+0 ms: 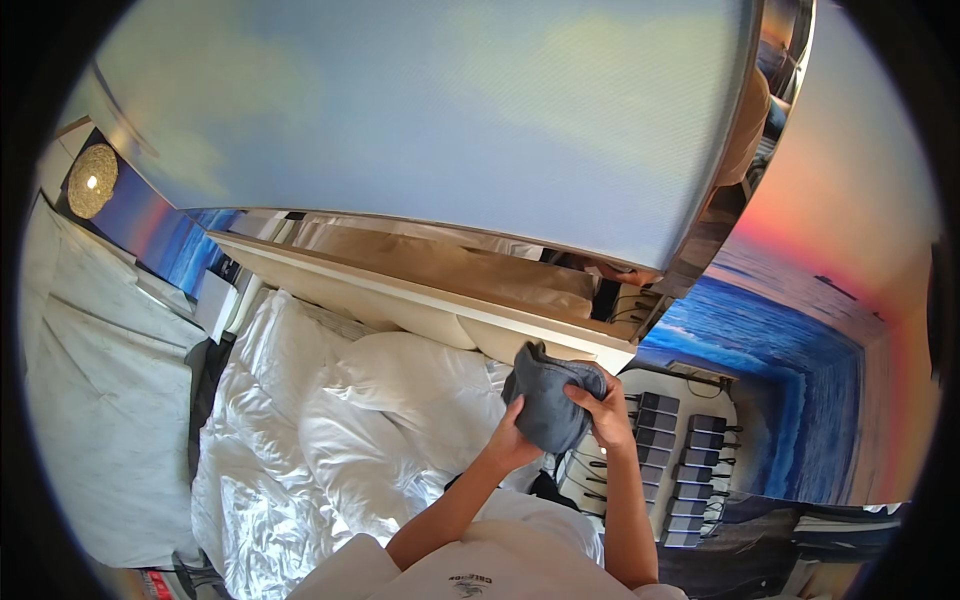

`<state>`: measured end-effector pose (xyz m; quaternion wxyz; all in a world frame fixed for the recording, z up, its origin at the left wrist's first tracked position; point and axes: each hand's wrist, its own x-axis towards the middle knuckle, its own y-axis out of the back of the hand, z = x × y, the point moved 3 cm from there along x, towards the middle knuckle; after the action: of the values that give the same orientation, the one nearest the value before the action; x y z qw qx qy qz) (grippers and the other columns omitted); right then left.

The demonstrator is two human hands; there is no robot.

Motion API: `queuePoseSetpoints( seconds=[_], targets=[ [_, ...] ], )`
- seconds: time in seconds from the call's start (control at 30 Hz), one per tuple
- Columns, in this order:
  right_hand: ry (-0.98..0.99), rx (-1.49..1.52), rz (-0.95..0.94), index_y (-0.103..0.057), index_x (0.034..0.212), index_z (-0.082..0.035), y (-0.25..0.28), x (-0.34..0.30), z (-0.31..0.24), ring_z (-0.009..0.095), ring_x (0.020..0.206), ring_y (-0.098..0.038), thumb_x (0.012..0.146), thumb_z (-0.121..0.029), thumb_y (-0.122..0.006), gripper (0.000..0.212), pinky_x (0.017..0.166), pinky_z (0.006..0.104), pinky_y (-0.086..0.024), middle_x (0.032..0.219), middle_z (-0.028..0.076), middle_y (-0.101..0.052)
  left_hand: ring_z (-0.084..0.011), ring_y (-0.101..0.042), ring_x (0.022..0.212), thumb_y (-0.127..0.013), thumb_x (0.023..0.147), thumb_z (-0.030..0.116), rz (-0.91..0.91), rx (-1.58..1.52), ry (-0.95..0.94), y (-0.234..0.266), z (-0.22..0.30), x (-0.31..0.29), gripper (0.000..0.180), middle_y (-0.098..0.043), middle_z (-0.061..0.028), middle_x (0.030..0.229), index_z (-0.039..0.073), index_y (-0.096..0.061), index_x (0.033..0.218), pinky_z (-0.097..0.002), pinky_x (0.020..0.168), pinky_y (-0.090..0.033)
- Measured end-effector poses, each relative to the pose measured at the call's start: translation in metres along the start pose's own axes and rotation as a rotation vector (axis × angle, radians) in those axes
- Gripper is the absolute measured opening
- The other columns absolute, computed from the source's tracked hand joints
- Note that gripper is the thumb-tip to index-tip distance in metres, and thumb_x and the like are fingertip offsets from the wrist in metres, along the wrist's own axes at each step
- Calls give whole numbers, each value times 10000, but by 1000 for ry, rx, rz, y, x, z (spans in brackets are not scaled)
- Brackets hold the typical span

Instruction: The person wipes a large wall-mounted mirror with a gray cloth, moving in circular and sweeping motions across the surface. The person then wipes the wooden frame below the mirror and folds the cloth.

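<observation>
- A grey cloth item [548, 412] is hanging before the torso, near white bedding [375, 440].
- Left hand [512, 440] is gripping its left side; right hand [604, 412], its right.
- Two-handed handling is seemingly underway; the next move is calling for steady grips.

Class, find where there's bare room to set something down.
Free: rumpled white bedding below the headboard, left of the left hand; a narrow white table strip between two rows of dark boxes. Crowded: the rows themselves.
</observation>
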<state>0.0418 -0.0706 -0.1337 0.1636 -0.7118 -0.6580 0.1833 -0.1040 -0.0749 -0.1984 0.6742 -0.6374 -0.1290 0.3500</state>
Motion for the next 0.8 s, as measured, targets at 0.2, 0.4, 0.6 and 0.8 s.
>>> queuePoseSetpoints(
  seconds=[0.2, 0.4, 0.6, 0.8],
  targets=[
    [-50, -81, 161, -599, 1065, 37, 18, -13, 19, 92, 794, -587, 828, -13, -643, 246, 742, 226, -471, 918, 35, -644, -217, -551, 1113, -425, 970, 351, 142, 108, -161, -18, 28, 10, 428, -572, -69, 1233, 54, -491, 1271, -384, 1006, -388],
    [-165, -166, 183, -538, 1178, 2, 45, -14, 42, 183, 936, -628, 907, -161, -558, 317, 830, 287, -501, 1067, 114, -633, -240, -529, 1145, -445, 955, 378, 413, 87, -386, -27, 79, -8, 444, -550, -76, 1261, 54, -501, 1253, -408, 1015, -385],
    [-286, -243, 185, -558, 1145, -13, 42, -18, 51, 218, 940, -652, 935, -259, -523, 326, 801, 301, -512, 1068, 141, -640, -243, -486, 1192, -405, 956, 364, 268, 179, -980, -39, 218, -36, 445, -533, -73, 1269, 63, -474, 1276, -412, 1039, -349],
    [-260, -263, 230, -551, 1123, -27, 31, -21, 63, 215, 922, -659, 942, -293, -502, 326, 805, 310, -508, 1051, 124, -646, -408, -232, 1244, -476, 909, 302, 772, 801, -1594, -24, 224, 68, 465, -284, -210, 1354, 7, -459, 1269, -537, 1026, -191]
  ],
)
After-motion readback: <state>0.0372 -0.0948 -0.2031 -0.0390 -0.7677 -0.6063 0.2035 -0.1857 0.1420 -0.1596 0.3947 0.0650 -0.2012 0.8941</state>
